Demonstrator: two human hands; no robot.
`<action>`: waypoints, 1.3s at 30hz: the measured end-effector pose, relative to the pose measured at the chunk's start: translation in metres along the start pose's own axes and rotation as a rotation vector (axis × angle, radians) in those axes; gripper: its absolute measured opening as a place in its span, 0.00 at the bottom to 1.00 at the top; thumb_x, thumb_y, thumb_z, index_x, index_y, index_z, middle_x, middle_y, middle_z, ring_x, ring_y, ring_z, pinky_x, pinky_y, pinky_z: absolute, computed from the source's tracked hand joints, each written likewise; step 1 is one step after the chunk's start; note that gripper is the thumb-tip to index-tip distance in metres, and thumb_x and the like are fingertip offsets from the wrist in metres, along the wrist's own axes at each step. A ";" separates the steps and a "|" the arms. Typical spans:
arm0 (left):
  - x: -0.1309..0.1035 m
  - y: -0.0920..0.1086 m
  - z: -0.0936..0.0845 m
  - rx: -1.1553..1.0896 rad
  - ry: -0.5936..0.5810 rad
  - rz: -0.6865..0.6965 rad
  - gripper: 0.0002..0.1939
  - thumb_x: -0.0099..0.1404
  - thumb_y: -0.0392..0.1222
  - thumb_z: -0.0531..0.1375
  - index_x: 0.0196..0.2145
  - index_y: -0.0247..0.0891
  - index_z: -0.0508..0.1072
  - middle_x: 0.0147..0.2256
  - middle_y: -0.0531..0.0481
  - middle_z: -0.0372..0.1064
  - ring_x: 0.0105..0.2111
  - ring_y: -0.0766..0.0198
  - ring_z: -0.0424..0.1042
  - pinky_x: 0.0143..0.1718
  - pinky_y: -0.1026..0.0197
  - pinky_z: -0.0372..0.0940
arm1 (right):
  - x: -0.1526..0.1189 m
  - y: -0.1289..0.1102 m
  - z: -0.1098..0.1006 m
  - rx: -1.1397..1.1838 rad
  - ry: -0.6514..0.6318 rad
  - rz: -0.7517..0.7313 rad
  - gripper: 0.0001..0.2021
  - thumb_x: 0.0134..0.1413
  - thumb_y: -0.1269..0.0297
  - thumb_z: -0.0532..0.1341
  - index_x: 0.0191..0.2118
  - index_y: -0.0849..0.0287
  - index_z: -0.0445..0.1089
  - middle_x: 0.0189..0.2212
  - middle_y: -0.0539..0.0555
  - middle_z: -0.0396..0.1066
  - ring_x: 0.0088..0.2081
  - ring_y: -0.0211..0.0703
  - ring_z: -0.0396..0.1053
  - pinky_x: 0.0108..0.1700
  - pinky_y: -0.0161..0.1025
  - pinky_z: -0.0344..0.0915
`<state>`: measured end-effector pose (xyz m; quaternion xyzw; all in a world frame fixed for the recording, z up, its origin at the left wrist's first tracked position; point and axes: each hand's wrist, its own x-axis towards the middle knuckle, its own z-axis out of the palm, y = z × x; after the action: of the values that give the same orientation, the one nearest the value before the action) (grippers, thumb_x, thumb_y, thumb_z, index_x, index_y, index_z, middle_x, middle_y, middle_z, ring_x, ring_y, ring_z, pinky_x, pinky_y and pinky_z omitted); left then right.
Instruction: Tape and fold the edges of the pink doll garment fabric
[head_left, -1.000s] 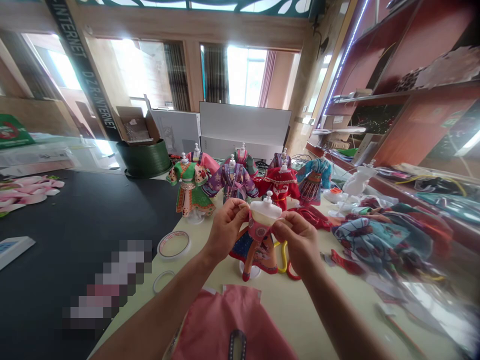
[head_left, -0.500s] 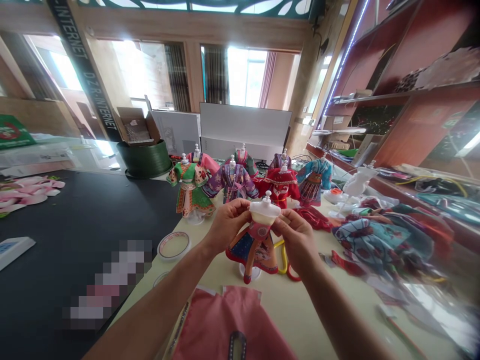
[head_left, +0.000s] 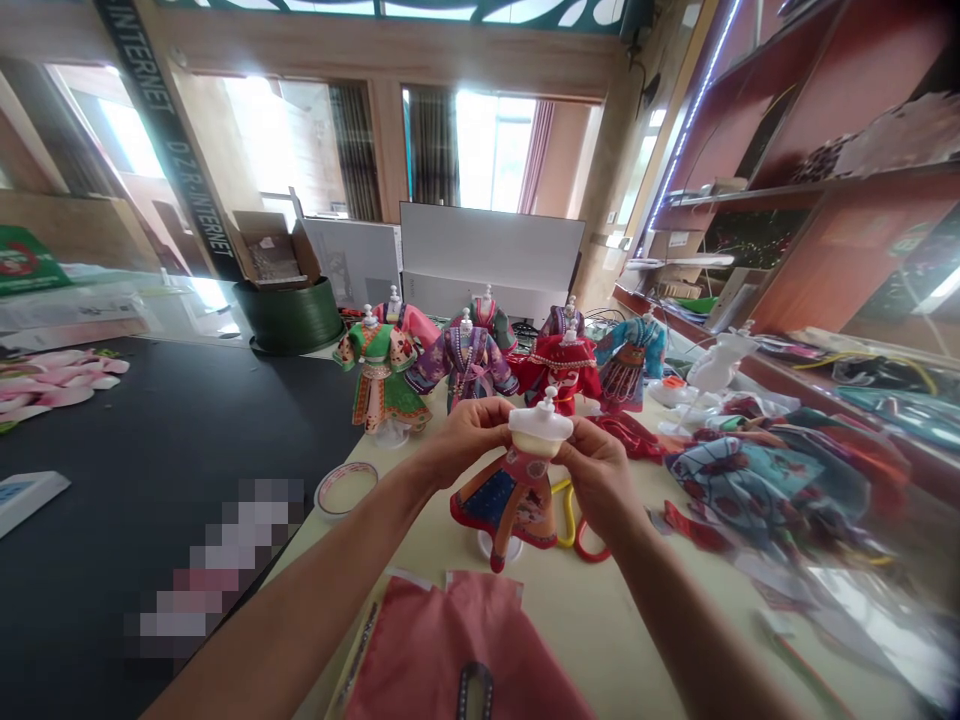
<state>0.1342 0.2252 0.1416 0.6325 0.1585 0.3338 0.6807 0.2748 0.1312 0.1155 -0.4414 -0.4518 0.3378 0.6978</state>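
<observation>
Head view, looking down over the pale desk (head_left: 600,620): both hands are up at the middle of the frame, working on a small white mannequin (head_left: 540,428) on its round stand. The left hand (head_left: 463,438) has its grip pinched onto the mannequin's left shoulder, fingers curled round the top edge. The right hand (head_left: 600,470) mirrors it, grip closed on the right shoulder, thumb pressed against the bust. Below the white bust hangs a pink-and-orange skirt with a blue panel (head_left: 504,500), already on the figure, flaring out over the stand's base, which rests on the desk. Just behind the skirt, to the right, lie yellow and red scissor handles (head_left: 571,520), partly hidden by the right hand. In the near foreground, a flat pink garment (head_left: 457,650) is spread on the desk beneath the forearms. To the left, near the desk's edge, sits a roll of tape (head_left: 346,488). Farther back stands a row of dressed mannequins (head_left: 465,362) in green, purple, red and blue, well apart from the hands. To the right, a heap of patterned clothes (head_left: 750,470) and one bare mannequin (head_left: 716,368).
</observation>
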 end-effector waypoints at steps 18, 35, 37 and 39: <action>0.008 -0.007 0.000 -0.136 -0.130 -0.074 0.17 0.43 0.38 0.72 0.29 0.35 0.69 0.26 0.54 0.68 0.24 0.70 0.67 0.25 0.68 0.61 | 0.002 -0.008 -0.002 -0.156 -0.127 -0.183 0.02 0.48 0.65 0.68 0.28 0.55 0.75 0.42 0.51 0.72 0.46 0.45 0.68 0.48 0.40 0.64; 0.007 -0.011 0.002 -0.113 -0.091 -0.024 0.23 0.51 0.40 0.70 0.41 0.38 0.63 0.29 0.55 0.70 0.26 0.69 0.70 0.31 0.67 0.65 | 0.004 0.005 -0.004 -0.220 -0.019 -0.189 0.03 0.46 0.65 0.67 0.30 0.56 0.74 0.24 0.47 0.70 0.29 0.39 0.66 0.31 0.35 0.63; 0.007 -0.009 0.002 -0.112 -0.084 -0.032 0.23 0.50 0.38 0.70 0.41 0.38 0.64 0.29 0.55 0.69 0.26 0.69 0.70 0.29 0.68 0.65 | 0.004 0.004 -0.003 -0.217 -0.031 -0.186 0.04 0.47 0.64 0.68 0.31 0.56 0.74 0.25 0.48 0.70 0.29 0.39 0.66 0.32 0.34 0.64; 0.007 -0.005 0.001 -0.116 -0.083 -0.044 0.24 0.49 0.36 0.69 0.41 0.37 0.64 0.28 0.55 0.69 0.24 0.70 0.69 0.27 0.69 0.64 | 0.004 0.001 -0.001 -0.216 -0.060 -0.179 0.07 0.47 0.62 0.68 0.35 0.55 0.75 0.29 0.49 0.72 0.31 0.40 0.68 0.34 0.35 0.65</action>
<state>0.1414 0.2287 0.1381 0.6018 0.1244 0.3008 0.7293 0.2769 0.1345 0.1152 -0.4617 -0.5438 0.2366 0.6597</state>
